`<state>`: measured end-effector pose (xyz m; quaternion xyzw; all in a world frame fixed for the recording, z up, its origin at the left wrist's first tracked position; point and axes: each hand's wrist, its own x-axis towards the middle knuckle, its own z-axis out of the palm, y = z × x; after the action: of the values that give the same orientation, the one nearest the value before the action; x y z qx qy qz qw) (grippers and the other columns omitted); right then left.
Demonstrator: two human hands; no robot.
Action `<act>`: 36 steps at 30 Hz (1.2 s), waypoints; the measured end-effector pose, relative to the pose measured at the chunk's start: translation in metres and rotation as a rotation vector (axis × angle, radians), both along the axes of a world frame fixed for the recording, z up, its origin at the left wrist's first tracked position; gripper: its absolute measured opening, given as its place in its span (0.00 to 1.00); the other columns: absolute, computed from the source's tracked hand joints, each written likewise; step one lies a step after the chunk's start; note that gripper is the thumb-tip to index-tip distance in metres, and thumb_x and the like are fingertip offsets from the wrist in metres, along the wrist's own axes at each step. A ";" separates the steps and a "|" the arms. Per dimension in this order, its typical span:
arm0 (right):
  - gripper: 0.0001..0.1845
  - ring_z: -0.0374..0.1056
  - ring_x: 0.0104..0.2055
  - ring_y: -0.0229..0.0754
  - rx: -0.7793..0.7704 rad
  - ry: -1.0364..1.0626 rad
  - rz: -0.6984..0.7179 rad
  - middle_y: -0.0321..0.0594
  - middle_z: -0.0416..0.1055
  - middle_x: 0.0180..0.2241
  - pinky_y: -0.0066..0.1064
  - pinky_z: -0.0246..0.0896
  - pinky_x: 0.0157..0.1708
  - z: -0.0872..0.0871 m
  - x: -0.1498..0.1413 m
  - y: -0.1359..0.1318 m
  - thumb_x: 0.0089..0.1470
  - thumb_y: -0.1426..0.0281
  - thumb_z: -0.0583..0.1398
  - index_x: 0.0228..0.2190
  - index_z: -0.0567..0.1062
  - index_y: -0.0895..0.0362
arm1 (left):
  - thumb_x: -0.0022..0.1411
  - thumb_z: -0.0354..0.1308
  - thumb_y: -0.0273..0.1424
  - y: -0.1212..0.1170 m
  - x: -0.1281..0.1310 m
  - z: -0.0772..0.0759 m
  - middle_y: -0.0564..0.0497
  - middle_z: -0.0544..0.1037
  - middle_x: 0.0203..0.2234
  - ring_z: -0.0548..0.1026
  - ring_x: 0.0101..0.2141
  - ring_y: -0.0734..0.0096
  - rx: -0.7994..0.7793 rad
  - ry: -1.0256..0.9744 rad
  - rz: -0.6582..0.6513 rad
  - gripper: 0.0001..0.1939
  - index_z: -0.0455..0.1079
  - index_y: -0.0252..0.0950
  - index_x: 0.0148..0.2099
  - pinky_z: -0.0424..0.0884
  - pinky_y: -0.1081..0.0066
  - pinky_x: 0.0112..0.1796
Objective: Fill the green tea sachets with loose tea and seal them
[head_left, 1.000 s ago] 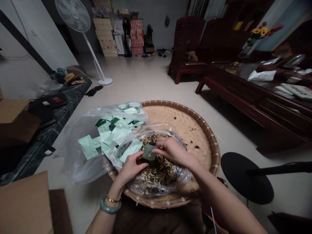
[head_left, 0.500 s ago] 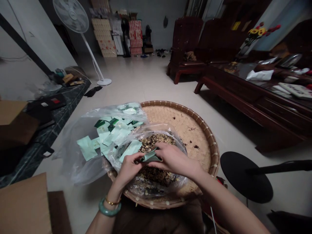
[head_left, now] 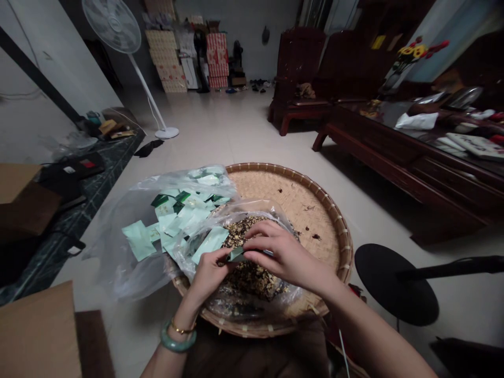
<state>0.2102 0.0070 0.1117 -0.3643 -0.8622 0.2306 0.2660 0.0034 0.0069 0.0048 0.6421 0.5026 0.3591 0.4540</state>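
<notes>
My left hand (head_left: 210, 273) and my right hand (head_left: 281, 252) both pinch one small green packet (head_left: 237, 254), held edge-up over a clear plastic bag of dried brown loose bits (head_left: 252, 273). That bag lies in a round woven bamboo tray (head_left: 315, 210). A second clear bag (head_left: 129, 262) to the left holds several pale and dark green packets (head_left: 177, 215). My left wrist wears a green bangle and a thin gold bracelet.
A black round stool (head_left: 396, 286) stands right of the tray. A dark wooden table (head_left: 413, 157) runs along the right, wooden chairs behind it. A standing fan (head_left: 118, 31) and stacked boxes (head_left: 185, 52) are at the back. Cardboard (head_left: 39, 331) lies at lower left.
The packet showed its dark flat face before; now it is turned edge-on between both hands. My right hand has shifted slightly up over it.
</notes>
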 end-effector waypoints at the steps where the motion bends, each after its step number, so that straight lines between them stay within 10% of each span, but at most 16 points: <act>1: 0.08 0.65 0.45 0.43 0.011 0.014 -0.013 0.42 0.72 0.39 0.37 0.62 0.46 -0.002 -0.002 0.001 0.59 0.68 0.58 0.36 0.78 0.55 | 0.51 0.60 0.27 -0.001 0.000 0.000 0.52 0.81 0.27 0.76 0.30 0.65 0.011 0.017 0.002 0.12 0.79 0.34 0.38 0.70 0.73 0.32; 17: 0.12 0.62 0.53 0.46 0.079 -0.025 0.024 0.42 0.72 0.45 0.40 0.62 0.50 0.013 0.004 -0.013 0.61 0.65 0.56 0.43 0.76 0.52 | 0.45 0.57 0.24 -0.002 0.000 -0.008 0.49 0.83 0.28 0.79 0.31 0.62 -0.006 -0.107 0.091 0.13 0.80 0.34 0.33 0.73 0.68 0.35; 24: 0.07 0.64 0.33 0.41 0.193 -0.345 0.005 0.40 0.71 0.32 0.31 0.58 0.29 0.000 -0.001 -0.024 0.60 0.69 0.58 0.33 0.76 0.56 | 0.48 0.61 0.27 -0.009 0.004 0.006 0.48 0.83 0.33 0.79 0.35 0.62 0.004 -0.112 -0.001 0.12 0.79 0.36 0.37 0.74 0.67 0.40; 29: 0.08 0.64 0.30 0.36 -0.035 -0.232 0.076 0.38 0.69 0.29 0.26 0.54 0.28 -0.008 -0.002 -0.011 0.57 0.74 0.60 0.26 0.73 0.59 | 0.40 0.70 0.30 -0.012 0.005 0.023 0.46 0.80 0.43 0.76 0.44 0.59 -0.066 -0.168 -0.099 0.28 0.75 0.37 0.48 0.71 0.66 0.46; 36: 0.19 0.66 0.30 0.37 -0.464 0.306 -0.258 0.33 0.69 0.28 0.28 0.60 0.30 -0.042 -0.008 0.015 0.45 0.73 0.67 0.40 0.70 0.56 | 0.46 0.67 0.39 0.004 0.024 0.018 0.57 0.71 0.15 0.65 0.17 0.80 -0.226 -0.435 0.239 0.14 0.72 0.31 0.27 0.61 0.79 0.20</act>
<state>0.2023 0.0224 0.0696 -0.4827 -0.6832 0.4379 0.3294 0.0274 0.0109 0.0225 0.4313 0.5026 0.4811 0.5744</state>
